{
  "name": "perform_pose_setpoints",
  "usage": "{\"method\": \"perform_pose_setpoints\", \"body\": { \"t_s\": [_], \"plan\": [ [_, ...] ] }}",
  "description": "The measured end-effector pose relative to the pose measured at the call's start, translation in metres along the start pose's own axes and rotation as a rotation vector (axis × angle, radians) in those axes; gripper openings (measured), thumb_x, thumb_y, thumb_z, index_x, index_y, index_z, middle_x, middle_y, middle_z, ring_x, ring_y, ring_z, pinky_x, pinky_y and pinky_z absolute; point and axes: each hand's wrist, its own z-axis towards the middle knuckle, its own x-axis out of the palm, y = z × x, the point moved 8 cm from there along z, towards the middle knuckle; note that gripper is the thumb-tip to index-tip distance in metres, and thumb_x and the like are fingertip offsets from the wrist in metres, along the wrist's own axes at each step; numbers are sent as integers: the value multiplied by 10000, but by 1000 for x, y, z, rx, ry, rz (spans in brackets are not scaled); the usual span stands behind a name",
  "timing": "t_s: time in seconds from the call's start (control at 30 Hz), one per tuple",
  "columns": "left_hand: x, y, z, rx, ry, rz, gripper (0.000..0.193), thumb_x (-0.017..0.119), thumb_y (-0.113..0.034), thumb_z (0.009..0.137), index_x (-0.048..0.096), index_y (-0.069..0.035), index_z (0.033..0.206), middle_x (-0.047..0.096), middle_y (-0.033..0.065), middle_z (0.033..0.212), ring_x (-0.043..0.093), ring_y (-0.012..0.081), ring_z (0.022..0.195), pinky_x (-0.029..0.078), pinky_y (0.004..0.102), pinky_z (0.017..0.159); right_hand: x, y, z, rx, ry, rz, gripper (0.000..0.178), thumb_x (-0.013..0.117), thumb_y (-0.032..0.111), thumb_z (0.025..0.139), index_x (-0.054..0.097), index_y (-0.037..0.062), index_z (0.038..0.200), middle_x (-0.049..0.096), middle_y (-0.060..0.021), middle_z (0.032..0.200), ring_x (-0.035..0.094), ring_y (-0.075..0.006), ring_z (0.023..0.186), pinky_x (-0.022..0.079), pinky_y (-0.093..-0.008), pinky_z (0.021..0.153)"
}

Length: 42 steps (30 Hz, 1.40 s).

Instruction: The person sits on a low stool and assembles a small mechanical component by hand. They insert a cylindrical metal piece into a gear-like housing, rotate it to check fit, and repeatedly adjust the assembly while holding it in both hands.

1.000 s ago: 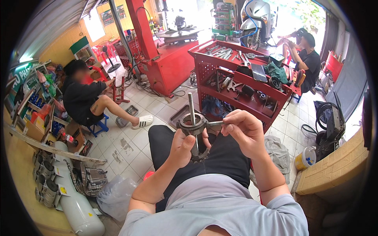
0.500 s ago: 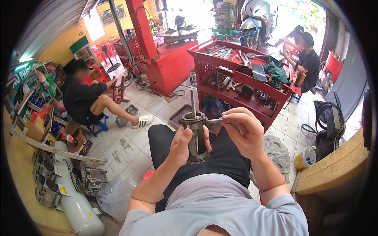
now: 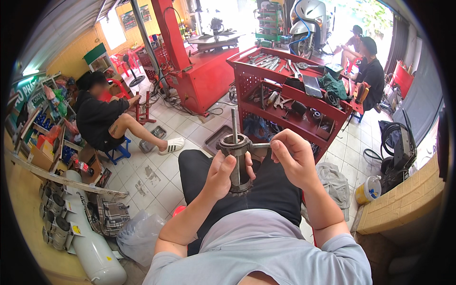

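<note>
One metal cylinder [image 3: 241, 162] is roughly upright, its rod [image 3: 234, 124] pointing up.

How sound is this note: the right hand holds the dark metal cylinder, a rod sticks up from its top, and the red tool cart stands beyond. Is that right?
One slip: the head view shows the left hand, not the right hand, around the dark metal cylinder. The rod does stick up from its top, and the red tool cart stands beyond.

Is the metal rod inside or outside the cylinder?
Partly inside: the rod enters the cylinder through its top, its upper length visible above.
</note>
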Motion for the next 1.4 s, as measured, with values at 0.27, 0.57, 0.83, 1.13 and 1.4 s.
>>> {"method": "perform_pose_setpoints", "body": {
  "t_s": [0.27,0.57,0.83,1.13,1.4],
  "plan": [
    [-3,1,1,-14,-17,-44,576,504,-512,894,401,1,1136,539,116,913,631,202,705,533,319,640,0,11,1,-219,24,55,180,594,-37,845,577,-10,1021,532,0,773,504,-50,715,410,-199,642],
    [-8,3,1,-42,-83,-4,608,392,-562,916,455,12,1108,538,90,860,625,214,679,514,329,588,5,8,-1,-68,74,125,139,583,7,878,566,-20,1013,565,-7,785,510,-60,688,424,-214,652],
    [-11,17,7,-75,-164,-656,589,348,-588,913,500,-57,1118,521,46,858,583,198,722,522,375,648,9,-10,6,-36,44,439,164,408,185,988,437,24,995,630,-129,970,617,-134,885,476,-240,726],
    [-58,23,5,4,-420,-684,529,339,-564,914,525,-83,1034,573,68,872,586,225,793,505,356,695,51,-39,-7,218,247,191,154,362,2,826,515,-11,842,528,-59,811,493,-82,732,409,-255,650],
    [-64,35,-6,17,-703,-466,522,330,-558,936,509,-72,1003,573,81,878,589,235,784,499,330,717,74,-33,-11,-36,236,-563,260,599,259,843,551,32,725,570,-119,584,582,-301,552,430,-392,484]
  ]
}}
